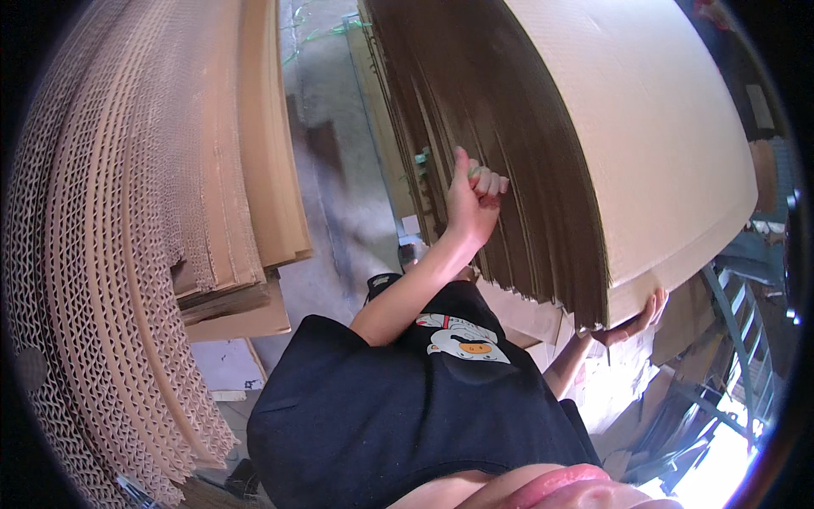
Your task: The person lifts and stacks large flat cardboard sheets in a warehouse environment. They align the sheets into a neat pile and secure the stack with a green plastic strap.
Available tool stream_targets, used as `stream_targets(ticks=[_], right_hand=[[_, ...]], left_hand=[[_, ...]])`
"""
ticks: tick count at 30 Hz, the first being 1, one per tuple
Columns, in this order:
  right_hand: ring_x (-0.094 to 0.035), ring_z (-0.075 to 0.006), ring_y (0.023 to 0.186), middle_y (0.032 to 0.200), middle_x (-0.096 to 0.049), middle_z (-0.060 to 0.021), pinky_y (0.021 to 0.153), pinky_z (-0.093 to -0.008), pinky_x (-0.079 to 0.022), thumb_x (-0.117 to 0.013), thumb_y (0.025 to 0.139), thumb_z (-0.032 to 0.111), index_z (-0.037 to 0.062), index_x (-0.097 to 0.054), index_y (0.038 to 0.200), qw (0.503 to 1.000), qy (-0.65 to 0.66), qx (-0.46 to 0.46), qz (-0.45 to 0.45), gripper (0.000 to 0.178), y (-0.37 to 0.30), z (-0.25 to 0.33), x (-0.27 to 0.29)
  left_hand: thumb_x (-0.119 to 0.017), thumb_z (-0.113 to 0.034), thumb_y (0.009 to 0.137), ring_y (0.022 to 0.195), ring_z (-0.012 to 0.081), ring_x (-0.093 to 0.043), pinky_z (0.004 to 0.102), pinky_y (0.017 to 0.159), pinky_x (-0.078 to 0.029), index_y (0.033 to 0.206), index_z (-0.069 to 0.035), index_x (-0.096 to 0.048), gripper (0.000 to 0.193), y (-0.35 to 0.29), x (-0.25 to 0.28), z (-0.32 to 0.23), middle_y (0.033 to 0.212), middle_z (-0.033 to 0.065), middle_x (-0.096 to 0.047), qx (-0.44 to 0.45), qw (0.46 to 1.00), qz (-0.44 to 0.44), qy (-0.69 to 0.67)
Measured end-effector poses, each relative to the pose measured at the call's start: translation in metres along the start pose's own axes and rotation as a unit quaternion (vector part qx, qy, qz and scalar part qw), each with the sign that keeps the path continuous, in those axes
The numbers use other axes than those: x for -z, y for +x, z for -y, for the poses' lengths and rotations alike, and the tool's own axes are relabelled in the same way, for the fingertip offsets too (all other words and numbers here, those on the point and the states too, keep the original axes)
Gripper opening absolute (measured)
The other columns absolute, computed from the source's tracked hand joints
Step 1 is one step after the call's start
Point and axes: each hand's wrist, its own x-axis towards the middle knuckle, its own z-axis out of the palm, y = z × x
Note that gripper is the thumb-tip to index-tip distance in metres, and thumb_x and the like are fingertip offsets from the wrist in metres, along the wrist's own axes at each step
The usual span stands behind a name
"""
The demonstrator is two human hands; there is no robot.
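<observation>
A tall stack of brown cardboard sheets point(661, 153) stands on the right, its dark layered edges facing left. My left hand point(476, 202) is in front of those edges, fingers curled toward the palm and thumb raised. Nothing shows inside it. At the stack's near right corner, my right hand point(632, 327) grips the edge of the cardboard sheets. Its fingertips show at the rim, and part of the hand is hidden by the corner.
Another high stack of corrugated cardboard point(127, 254) fills the left side, with fluted edges toward me. A grey floor strip point(326, 170) runs between the stacks. Green strapping point(335, 30) lies at the far end. A metal frame point(738, 339) stands at the right.
</observation>
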Motion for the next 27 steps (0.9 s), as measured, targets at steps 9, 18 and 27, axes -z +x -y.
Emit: stream_targets(ticks=[9, 18, 27], right_hand=[[-0.052, -0.0372, 0.125, 0.121, -0.064, -0.0214, 0.111, -0.0577, -0.036, -0.022, 0.1, 0.059, 0.0001, -0.064, 0.116, 0.999, 0.027, 0.013, 0.017, 0.074, 0.008, 0.004, -0.008], [-0.027, -0.0412, 0.145, 0.158, -0.024, -0.0233, 0.12, -0.0523, -0.019, -0.061, 0.095, 0.024, -0.0002, -0.027, 0.154, 0.976, 0.089, -0.155, 0.122, 0.072, 0.001, 0.012, 0.04], [-0.034, -0.0094, 0.052, 0.062, -0.036, 0.0039, 0.043, -0.0245, -0.026, -0.044, 0.106, 0.045, 0.0157, -0.038, 0.067, 0.32, 0.713, -0.624, 0.029, 0.049, -0.044, -0.061, 0.171]], left_hand=[[-0.041, -0.05, 0.106, 0.053, 0.0126, -0.021, 0.033, 0.077, -0.037, 0.064, -0.018, -0.03, 0.054, -0.104, 0.029, 0.022, 0.054, -0.0048, -0.022, -0.031, 0.988, 0.075, 0.135], [-0.041, -0.04, 0.108, 0.055, 0.0164, -0.032, 0.0394, 0.071, -0.037, 0.061, -0.014, -0.032, 0.055, -0.28, 0.06, 0.11, 0.056, -0.0026, -0.034, -0.019, 0.885, 0.292, 0.363], [-0.043, -0.042, 0.107, 0.06, 0.0236, -0.038, 0.0397, 0.074, -0.039, 0.065, -0.004, -0.042, 0.057, -0.321, 0.059, 0.242, 0.06, 0.0043, -0.041, 0.004, 0.681, 0.477, 0.555]])
